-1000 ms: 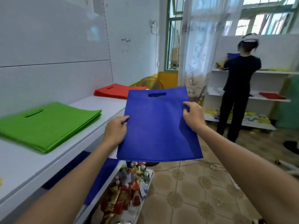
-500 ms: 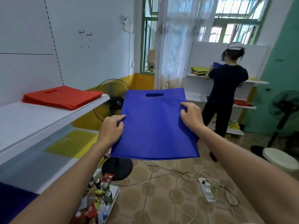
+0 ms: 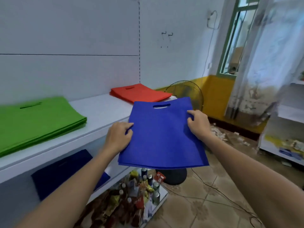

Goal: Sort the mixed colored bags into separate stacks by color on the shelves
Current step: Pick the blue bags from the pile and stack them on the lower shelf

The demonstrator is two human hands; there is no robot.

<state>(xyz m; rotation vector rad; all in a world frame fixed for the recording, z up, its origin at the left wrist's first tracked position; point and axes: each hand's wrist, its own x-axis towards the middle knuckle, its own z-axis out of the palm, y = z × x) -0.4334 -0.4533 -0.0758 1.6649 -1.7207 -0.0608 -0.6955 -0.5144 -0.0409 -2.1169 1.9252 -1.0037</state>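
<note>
While pinching blue bag (image 3: 162, 135) by its side edges, left hand (image 3: 119, 136) and right hand (image 3: 198, 123) apart, holds it above-right of dark blue stack (image 3: 60, 171).

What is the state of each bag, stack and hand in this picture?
blue bag: held flat in the air by both hands.
left hand: grips the bag's left edge.
right hand: grips the bag's right edge.
green stack: lies flat on the upper shelf.
red stack: lies flat on the same shelf, farther along.
dark blue stack: lies on the lower shelf.
</note>
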